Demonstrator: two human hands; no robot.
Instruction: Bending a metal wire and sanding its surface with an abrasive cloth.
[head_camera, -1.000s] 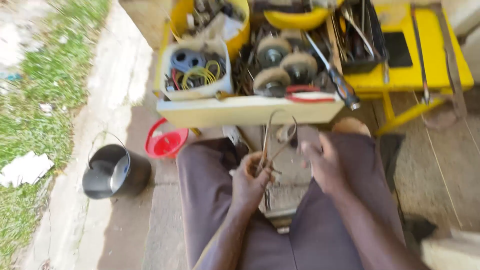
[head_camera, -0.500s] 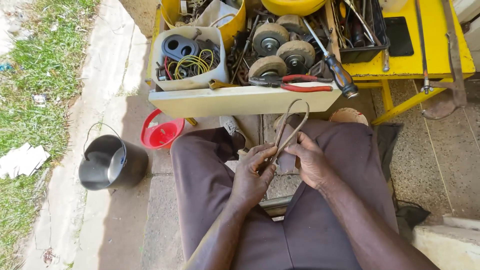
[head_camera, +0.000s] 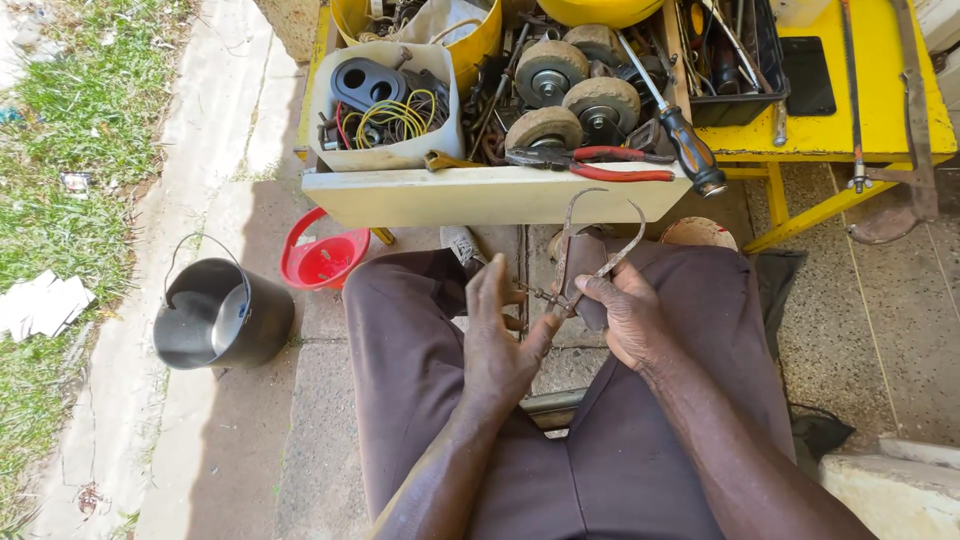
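I sit with my knees apart in dark brown trousers. Between them I hold a rusty metal caliper (head_camera: 585, 235) with two curved legs pointing up towards the wooden tray. My left hand (head_camera: 500, 340) grips its hinge end from the left, thumb against the joint. My right hand (head_camera: 625, 315) pinches the right leg lower down. The curved tips stand apart, just below the pale front board of the tray (head_camera: 480, 195).
The tray holds grinding wheels (head_camera: 550, 70), red-handled pliers (head_camera: 600, 160), a screwdriver (head_camera: 685, 145) and a box of wires (head_camera: 385, 110). A yellow stand (head_camera: 850, 130) is at right. A black bucket (head_camera: 220, 315) and a red bowl (head_camera: 325, 260) sit on the ground at left.
The view has steadied and shifted a little. My hands have drawn closer together on the caliper, and its legs now stand slightly wider.
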